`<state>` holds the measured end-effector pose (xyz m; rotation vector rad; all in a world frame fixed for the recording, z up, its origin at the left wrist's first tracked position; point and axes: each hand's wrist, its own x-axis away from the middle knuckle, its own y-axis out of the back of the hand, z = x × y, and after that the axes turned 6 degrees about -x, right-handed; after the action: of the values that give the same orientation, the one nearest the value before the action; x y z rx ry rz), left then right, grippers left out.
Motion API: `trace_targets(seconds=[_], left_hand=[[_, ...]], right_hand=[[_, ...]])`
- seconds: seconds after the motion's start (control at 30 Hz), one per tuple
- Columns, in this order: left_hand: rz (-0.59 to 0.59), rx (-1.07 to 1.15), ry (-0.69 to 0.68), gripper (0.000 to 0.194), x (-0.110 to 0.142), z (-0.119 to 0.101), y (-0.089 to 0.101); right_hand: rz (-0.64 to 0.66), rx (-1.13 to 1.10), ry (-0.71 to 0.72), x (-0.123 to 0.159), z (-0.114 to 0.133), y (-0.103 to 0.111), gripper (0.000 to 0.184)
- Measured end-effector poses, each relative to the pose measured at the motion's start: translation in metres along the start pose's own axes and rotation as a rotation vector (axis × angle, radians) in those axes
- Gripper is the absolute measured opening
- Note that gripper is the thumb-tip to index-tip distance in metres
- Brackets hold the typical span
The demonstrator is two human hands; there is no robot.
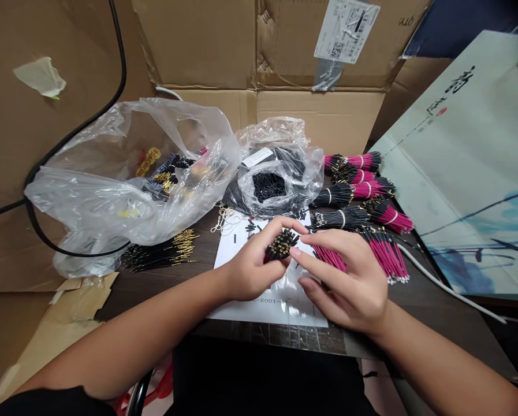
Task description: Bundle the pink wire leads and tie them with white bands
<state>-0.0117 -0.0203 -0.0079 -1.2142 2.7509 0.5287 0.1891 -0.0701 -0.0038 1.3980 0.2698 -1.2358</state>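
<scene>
Left hand (248,266) clamped on a short bundle of black wires (280,247), fingers curled round it, gold pin tips (284,242) bunched and pointing up and away from the palm. Bundle sits between both hands, over a white paper sheet (263,300); whether it touches the sheet cannot be told. Right hand (345,283) open, fingers spread and reaching in toward the bundle; its index fingertip (297,252) is at the pin end, touching or just short of it, unclear from this view. Hands close together, not clasped. Loose pink wires (328,258) lie just beyond the right hand's fingers; short black tubes (252,228) are scattered on the sheet ahead of the left hand. Farther ahead, a clear plastic bag (280,188) holds more black tubes. Tied pink-and-black bundles (362,190) lie ahead and right of the right hand; gold-tipped black wires (163,251) rest on the bench (259,334) left of the left hand. Handling judgement: holding close under the tips looks sound, since a short hold should limit splaying. Thin pins probably bend easily, so light, straight fingertip pressure seems best, with the bundle kept clear of the scattered tubes.
</scene>
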Motion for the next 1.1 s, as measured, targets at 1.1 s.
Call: trace_targets(seconds=[1.1], left_hand=[[-0.378, -0.287, -0.093, 0.035, -0.011, 0.003, 0.023]], right_hand=[[0.616, 0.366, -0.138, -0.018, -0.066, -0.026, 0.014]])
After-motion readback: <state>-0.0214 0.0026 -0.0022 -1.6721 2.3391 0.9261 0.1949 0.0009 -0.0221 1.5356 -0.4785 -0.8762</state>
